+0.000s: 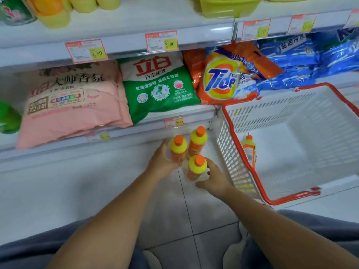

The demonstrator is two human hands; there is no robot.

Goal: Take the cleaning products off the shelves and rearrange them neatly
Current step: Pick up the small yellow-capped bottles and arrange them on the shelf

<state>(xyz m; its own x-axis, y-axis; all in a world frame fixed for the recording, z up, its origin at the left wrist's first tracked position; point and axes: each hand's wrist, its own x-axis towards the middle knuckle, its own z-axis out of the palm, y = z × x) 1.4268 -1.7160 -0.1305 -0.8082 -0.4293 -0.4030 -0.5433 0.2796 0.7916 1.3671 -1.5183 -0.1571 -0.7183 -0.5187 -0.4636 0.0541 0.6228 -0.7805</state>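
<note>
A person was seen from their own head, looking downward. Both forearms were bare along all of their visible length, and the left hand [163,162] and right hand [215,181] were bare too. The legs wore loose trousers [29,249] of soft, dull blue-grey cloth, seen as two broad masses at the lower left and lower right corners. Between them, at the bottom edge, were two pale, off-white shoes [233,255], rounded at the toe; blur hid their finer make.
</note>
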